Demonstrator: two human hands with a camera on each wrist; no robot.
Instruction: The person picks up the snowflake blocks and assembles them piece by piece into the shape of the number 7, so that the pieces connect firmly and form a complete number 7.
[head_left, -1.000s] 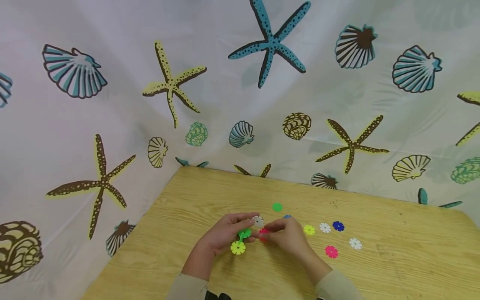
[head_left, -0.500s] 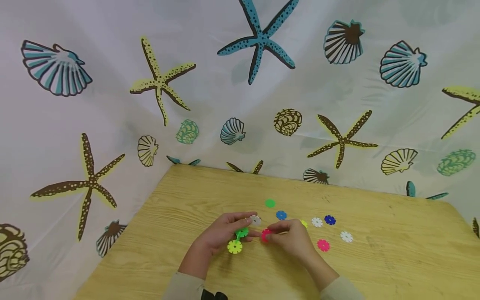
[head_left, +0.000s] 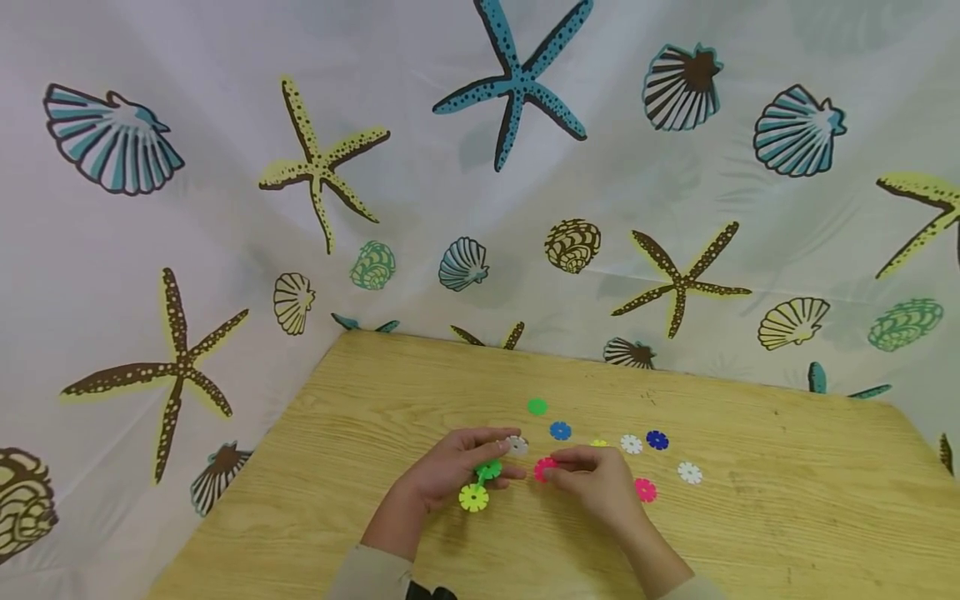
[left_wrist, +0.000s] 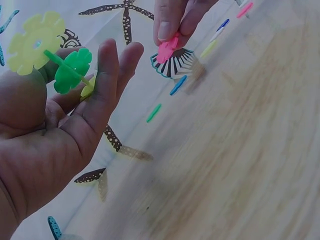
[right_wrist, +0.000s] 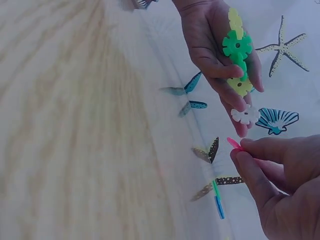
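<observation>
My left hand [head_left: 446,467] holds a chain of linked notched plastic discs. At its near end hangs a yellow disc [head_left: 473,497], joined to green discs [right_wrist: 237,45]. Another yellow disc [right_wrist: 240,86] and a white disc [right_wrist: 245,115] stand at the fingers' end, the white one held near the thumb tip. Between thumb and forefinger, my right hand [head_left: 600,487] pinches a loose pink disc [head_left: 545,469]. A small gap separates that pink disc from the left fingertips and the chain. Both hands are raised over the table.
On the wooden table [head_left: 750,533] lie a green disc [head_left: 537,407], a light blue disc [head_left: 560,431], a dark blue disc [head_left: 657,440], white discs [head_left: 690,472] and a second pink disc [head_left: 646,490]. The right hand partly covers a yellow disc [head_left: 599,444]. Shell-printed cloth [head_left: 420,200] hangs behind.
The right hand has drawn the pink disc rightward, away from the left fingers. The left hand keeps its hold on the chain. The head view has shifted slightly.
</observation>
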